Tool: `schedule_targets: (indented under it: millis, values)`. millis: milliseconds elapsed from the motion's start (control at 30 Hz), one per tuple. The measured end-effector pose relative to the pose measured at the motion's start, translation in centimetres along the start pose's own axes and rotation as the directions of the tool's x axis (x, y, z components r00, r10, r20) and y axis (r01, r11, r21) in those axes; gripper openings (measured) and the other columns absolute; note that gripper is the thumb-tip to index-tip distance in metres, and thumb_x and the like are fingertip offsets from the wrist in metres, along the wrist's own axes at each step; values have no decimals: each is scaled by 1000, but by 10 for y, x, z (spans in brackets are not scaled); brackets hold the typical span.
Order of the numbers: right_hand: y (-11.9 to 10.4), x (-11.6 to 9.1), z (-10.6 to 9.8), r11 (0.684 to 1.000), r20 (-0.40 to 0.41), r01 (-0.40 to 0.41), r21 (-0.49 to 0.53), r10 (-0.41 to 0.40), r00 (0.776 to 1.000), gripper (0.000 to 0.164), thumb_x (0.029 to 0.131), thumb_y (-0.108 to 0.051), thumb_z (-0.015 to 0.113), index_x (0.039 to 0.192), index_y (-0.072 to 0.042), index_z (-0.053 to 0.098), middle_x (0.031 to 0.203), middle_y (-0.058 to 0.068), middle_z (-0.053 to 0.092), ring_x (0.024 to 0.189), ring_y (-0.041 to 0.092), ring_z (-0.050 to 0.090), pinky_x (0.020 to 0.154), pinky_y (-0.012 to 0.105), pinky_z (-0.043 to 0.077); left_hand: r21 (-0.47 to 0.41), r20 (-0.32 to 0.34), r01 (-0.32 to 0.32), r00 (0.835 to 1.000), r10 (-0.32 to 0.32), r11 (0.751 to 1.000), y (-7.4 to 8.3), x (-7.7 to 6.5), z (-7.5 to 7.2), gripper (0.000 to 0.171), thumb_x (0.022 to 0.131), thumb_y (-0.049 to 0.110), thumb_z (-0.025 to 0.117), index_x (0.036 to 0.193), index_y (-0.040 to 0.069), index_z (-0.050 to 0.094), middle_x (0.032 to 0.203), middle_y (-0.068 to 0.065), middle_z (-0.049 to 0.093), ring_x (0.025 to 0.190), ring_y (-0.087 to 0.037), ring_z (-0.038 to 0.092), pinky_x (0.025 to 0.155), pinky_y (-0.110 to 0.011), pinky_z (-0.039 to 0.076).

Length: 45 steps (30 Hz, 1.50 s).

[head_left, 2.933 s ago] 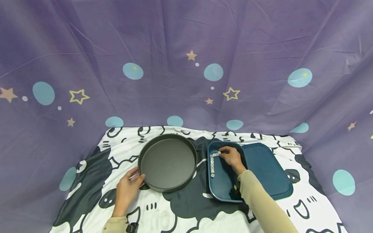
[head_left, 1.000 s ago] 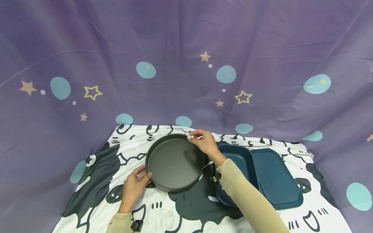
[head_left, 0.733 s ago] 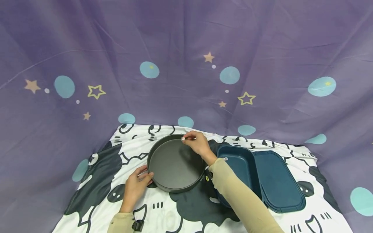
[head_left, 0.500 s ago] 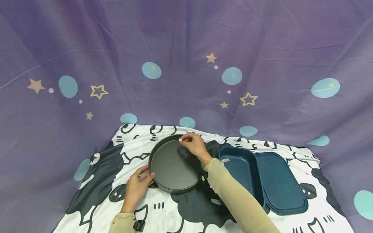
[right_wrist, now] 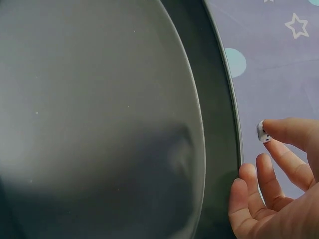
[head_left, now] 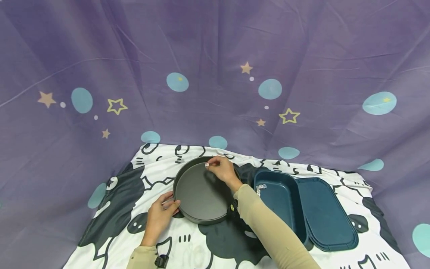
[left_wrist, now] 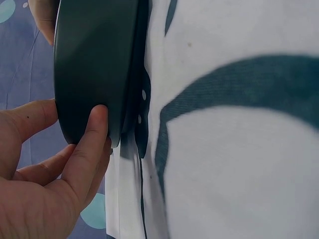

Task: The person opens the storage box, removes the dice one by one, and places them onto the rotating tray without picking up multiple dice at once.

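Observation:
A round dark grey cake pan (head_left: 205,198) stands on the cloth in the head view. My left hand (head_left: 159,216) grips its left side, thumb at the rim and fingers against the outer wall (left_wrist: 97,59). Between thumb and index finger, my right hand (head_left: 222,170) pinches a small white die (right_wrist: 262,132) with dark pips. In the head view that hand is above the far part of the pan. To the right, a blue rectangular box (head_left: 280,194) holds a few white dice (head_left: 261,186) in its far left corner; my right forearm hides part of the box.
A flat blue lid (head_left: 327,215) lies right of the box, close against it. Beneath everything is a white cloth (head_left: 188,254) with dark sheep patterns. A purple curtain (head_left: 201,56) with stars and dots hangs behind.
My right hand has carried the die from the blue box leftward over the pan, then slightly lower. The left hand keeps its grip. The head view has shifted a little.

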State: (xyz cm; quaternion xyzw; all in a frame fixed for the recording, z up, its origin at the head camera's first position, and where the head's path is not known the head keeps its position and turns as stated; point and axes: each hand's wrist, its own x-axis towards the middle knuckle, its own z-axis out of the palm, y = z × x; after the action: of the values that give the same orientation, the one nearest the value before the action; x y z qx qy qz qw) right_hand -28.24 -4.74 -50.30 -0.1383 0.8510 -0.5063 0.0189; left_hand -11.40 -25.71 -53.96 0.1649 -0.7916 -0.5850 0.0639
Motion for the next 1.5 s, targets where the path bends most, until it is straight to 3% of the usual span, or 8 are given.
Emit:
schedule_targets:
  millis: [200,333,633,800,967,1200,1333,1500]
  values:
    - [-1,0,-8,1000,-7,8,17,-8,1000,23,83,-12,81,104,-5,75,85,-2,67,84,17,63,81,34,55,0,7,-2,1000,2,1000,1,0,2,48,91,9,74,136,-1,57,133,-22,59,108,-32,67,75,-24,62]
    - [-6,-1,-23,999,-41,28,24,-27,999,20,83,-11,81,102,-7,76,82,-2,66,82,16,63,78,33,55,7,12,-7,1000,7,1000,3,0,2,49,92,9,73,137,-2,55,133,-23,59,109,-32,67,75,-24,62]
    - [-8,-18,-92,998,-94,56,27,-53,994,19,88,-14,77,106,-9,75,88,5,68,82,24,66,69,33,57,8,19,-4,1000,4,1000,4,2,1,49,93,9,73,137,-2,56,134,-24,58,110,-32,66,76,-23,62]
    - [3,-37,-129,998,-118,21,55,-15,993,19,91,-16,75,109,-10,75,93,8,67,84,30,66,67,33,56,4,16,0,1000,0,1000,3,2,-1,49,92,10,73,137,-2,55,134,-25,58,111,-34,66,77,-23,62]
    - [21,-56,-151,999,-132,-2,43,8,991,21,92,-20,74,111,-10,74,94,9,67,83,28,66,68,32,55,14,15,11,1000,-11,1000,4,1,-3,49,93,10,73,137,-2,56,134,-25,58,113,-35,64,77,-22,62]
    - [57,-77,-164,998,-158,-53,23,56,986,21,92,-14,74,110,-4,72,91,9,67,79,19,62,66,27,51,15,31,12,999,-12,1000,5,0,-3,50,93,10,73,137,-3,55,134,-27,57,113,-35,64,77,-23,62]
    - [74,-82,-162,996,-172,-83,24,86,981,21,89,-8,75,107,1,72,86,9,67,75,15,60,63,22,49,10,29,8,1000,-9,1000,4,2,-2,49,92,9,73,137,-2,55,133,-26,58,113,-35,65,77,-23,62]
    - [92,-86,-156,984,-155,-178,19,179,972,20,88,-7,75,107,-1,74,86,7,68,77,15,59,64,24,50,14,22,8,1000,-8,1000,3,2,0,48,92,9,73,136,-1,56,133,-25,59,113,-34,65,76,-23,62]
